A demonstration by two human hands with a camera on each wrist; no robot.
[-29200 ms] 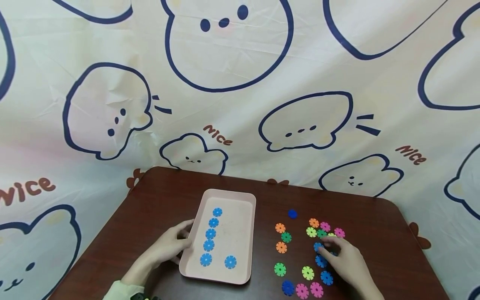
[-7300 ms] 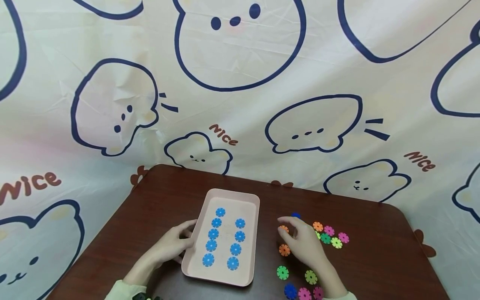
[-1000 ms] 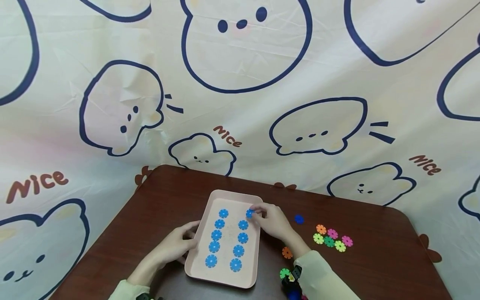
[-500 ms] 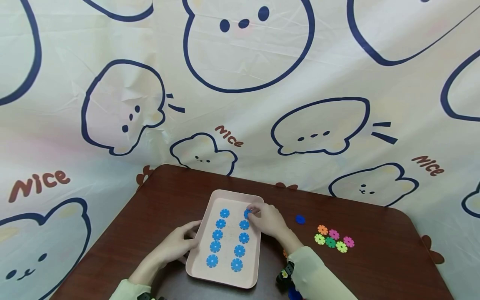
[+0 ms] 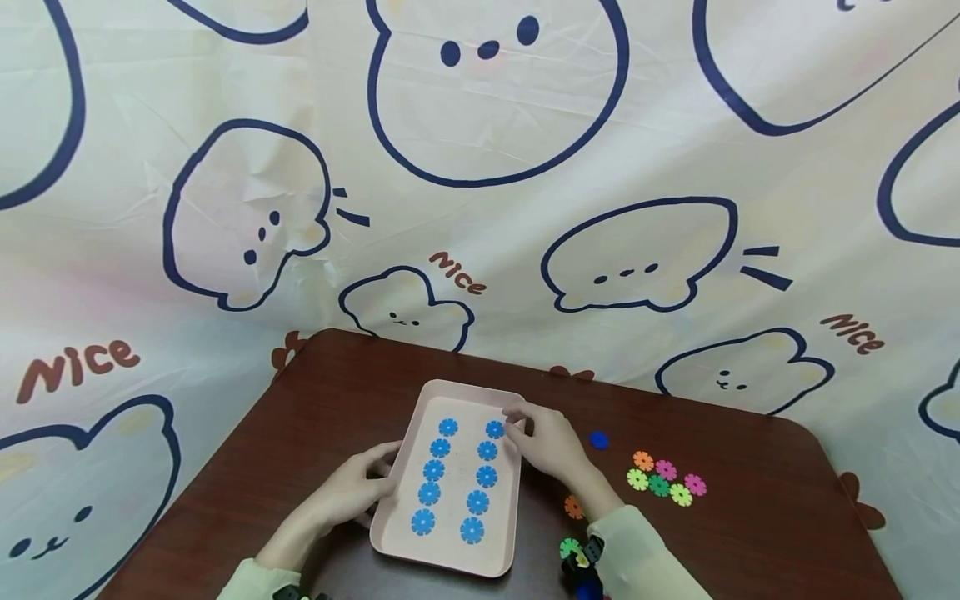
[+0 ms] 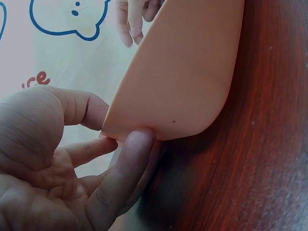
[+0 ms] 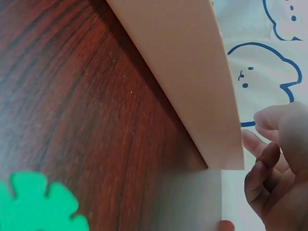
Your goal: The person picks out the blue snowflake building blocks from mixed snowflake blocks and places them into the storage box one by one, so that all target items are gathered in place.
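A pale pink tray (image 5: 456,560) bears two columns of several light-blue snowflake discs each. The left column (image 5: 433,471) and right column (image 5: 487,477) run from near edge to far edge. My left hand (image 5: 352,490) holds the tray's left rim; in the left wrist view, its fingers (image 6: 137,149) press the outer wall. My right hand (image 5: 551,442) hovers at the right rim beside the topmost right-column snowflake disc (image 5: 494,428). No piece shows between its loosely bent fingers (image 7: 269,120) in the right wrist view.
Right of the tray lie a dark-blue disc (image 5: 599,440) and a cluster of orange, pink, yellow-green and green discs (image 5: 659,485). An orange disc (image 5: 573,506) and a green disc (image 5: 570,547) lie by my right forearm, which partly covers more pieces. A patterned cloth (image 5: 480,225) hangs behind the table.
Since the oldest frame, the right column has grown from one blue disc to several, and blue ones have left the table. Just now my right hand has let go of the topmost one.
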